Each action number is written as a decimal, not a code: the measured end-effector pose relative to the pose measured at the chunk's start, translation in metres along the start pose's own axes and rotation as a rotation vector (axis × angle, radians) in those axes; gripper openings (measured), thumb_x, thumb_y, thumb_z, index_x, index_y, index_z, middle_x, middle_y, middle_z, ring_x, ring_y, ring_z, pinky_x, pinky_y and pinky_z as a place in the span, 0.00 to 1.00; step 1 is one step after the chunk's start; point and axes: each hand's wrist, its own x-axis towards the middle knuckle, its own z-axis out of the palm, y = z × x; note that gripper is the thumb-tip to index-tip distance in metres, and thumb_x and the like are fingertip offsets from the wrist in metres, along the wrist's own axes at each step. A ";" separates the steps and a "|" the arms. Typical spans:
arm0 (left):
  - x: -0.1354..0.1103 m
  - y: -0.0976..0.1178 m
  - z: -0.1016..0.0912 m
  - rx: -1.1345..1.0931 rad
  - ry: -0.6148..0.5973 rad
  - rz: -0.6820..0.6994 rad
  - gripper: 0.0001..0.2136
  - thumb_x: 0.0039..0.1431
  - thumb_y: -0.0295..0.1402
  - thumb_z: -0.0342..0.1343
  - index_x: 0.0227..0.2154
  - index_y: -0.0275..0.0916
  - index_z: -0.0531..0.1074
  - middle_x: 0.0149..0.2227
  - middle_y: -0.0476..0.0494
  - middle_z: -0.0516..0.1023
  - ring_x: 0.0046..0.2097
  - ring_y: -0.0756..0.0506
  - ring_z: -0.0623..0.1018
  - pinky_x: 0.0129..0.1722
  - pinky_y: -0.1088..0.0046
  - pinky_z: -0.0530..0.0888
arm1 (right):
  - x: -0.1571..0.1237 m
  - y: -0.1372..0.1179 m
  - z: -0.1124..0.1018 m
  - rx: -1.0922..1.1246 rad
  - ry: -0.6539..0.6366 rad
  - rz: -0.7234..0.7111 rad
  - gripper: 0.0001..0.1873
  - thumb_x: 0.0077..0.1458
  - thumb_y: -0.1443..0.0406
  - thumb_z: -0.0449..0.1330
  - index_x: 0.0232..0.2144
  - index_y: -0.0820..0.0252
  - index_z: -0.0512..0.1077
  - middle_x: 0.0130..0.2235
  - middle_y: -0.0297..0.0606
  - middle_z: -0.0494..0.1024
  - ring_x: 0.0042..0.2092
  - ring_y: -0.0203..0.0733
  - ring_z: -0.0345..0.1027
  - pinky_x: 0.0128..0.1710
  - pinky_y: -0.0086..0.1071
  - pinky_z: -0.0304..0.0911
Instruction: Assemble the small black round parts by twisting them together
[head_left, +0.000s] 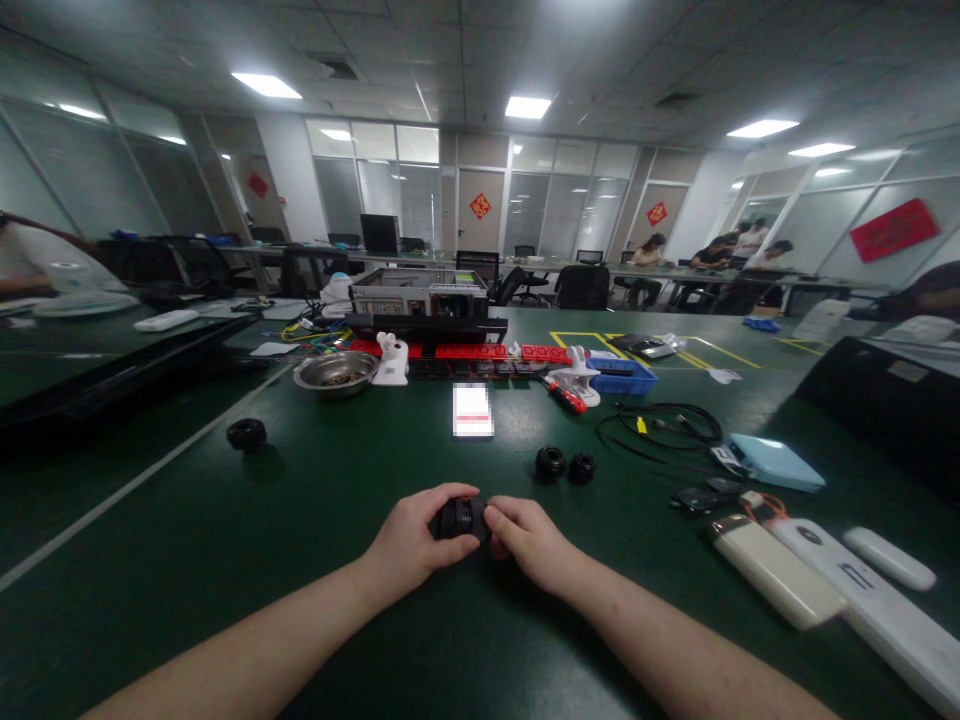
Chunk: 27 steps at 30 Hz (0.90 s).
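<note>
Both hands meet over the table in front of me around a black cylindrical part with ridges (463,518); its exact kind is not clear. My left hand (417,530) grips it from the left, thumb below and fingers above. At its right end, my right hand (521,535) pinches it between thumb and fingers. Just beyond my right hand lie two round black ribbed rings, a larger ring (550,463) and a smaller ring (582,468). Another black ring (246,434) sits farther off to the left. A white card (472,410), its face blurred out, lies straight ahead.
Behind the card stand a metal bowl (336,372) of small parts, a red strip (472,351), an open computer case (420,295) and a blue tray (622,377). Black cables (660,430), a light blue box (776,462) and a cream power bank (776,570) lie to the right.
</note>
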 end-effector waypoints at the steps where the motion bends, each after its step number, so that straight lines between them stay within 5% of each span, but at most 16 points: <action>1: 0.001 -0.001 0.001 -0.037 -0.002 -0.013 0.19 0.46 0.39 0.55 0.43 0.39 0.66 0.41 0.44 0.72 0.42 0.43 0.71 0.41 0.69 0.67 | 0.000 -0.001 -0.001 -0.021 0.014 -0.027 0.21 0.52 0.50 0.48 0.23 0.63 0.63 0.20 0.30 0.63 0.22 0.31 0.56 0.22 0.25 0.52; 4: 0.005 -0.006 0.006 -0.226 -0.032 -0.110 0.19 0.49 0.43 0.50 0.42 0.37 0.65 0.38 0.43 0.73 0.38 0.45 0.73 0.36 0.71 0.69 | -0.001 -0.006 -0.003 -0.079 0.050 -0.070 0.17 0.45 0.55 0.58 0.30 0.62 0.64 0.22 0.28 0.62 0.24 0.31 0.56 0.23 0.24 0.52; 9: 0.010 -0.010 0.016 -0.550 -0.166 -0.418 0.19 0.51 0.45 0.45 0.33 0.32 0.66 0.22 0.47 0.71 0.21 0.51 0.72 0.19 0.79 0.62 | -0.005 -0.012 -0.004 -0.203 0.049 -0.060 0.24 0.37 0.59 0.65 0.36 0.60 0.62 0.23 0.27 0.63 0.25 0.32 0.58 0.24 0.25 0.54; 15: 0.007 -0.007 0.013 -0.445 -0.038 -0.259 0.15 0.47 0.39 0.53 0.37 0.36 0.66 0.33 0.45 0.72 0.29 0.49 0.73 0.26 0.75 0.69 | -0.006 -0.007 -0.005 -0.275 0.076 -0.081 0.21 0.47 0.53 0.56 0.39 0.59 0.61 0.27 0.31 0.67 0.27 0.34 0.60 0.26 0.26 0.55; 20: 0.000 0.002 0.006 -0.102 0.013 -0.075 0.21 0.42 0.34 0.58 0.43 0.40 0.65 0.37 0.45 0.72 0.40 0.44 0.72 0.40 0.67 0.68 | 0.000 0.006 -0.002 -0.002 0.009 -0.005 0.27 0.54 0.48 0.39 0.20 0.62 0.61 0.19 0.31 0.62 0.22 0.32 0.58 0.23 0.26 0.55; 24: -0.002 0.002 0.006 -0.198 -0.009 -0.086 0.33 0.41 0.36 0.59 0.52 0.41 0.53 0.36 0.46 0.73 0.38 0.44 0.73 0.40 0.67 0.68 | 0.001 0.006 -0.001 0.077 -0.043 0.012 0.25 0.52 0.47 0.43 0.20 0.62 0.60 0.18 0.29 0.62 0.20 0.30 0.56 0.20 0.24 0.53; 27: 0.001 -0.005 0.008 -0.322 0.002 -0.117 0.30 0.43 0.39 0.58 0.50 0.38 0.56 0.40 0.42 0.72 0.41 0.43 0.72 0.40 0.68 0.68 | 0.001 0.001 -0.002 0.023 0.002 -0.044 0.19 0.50 0.51 0.51 0.25 0.63 0.62 0.21 0.29 0.62 0.22 0.30 0.56 0.21 0.24 0.52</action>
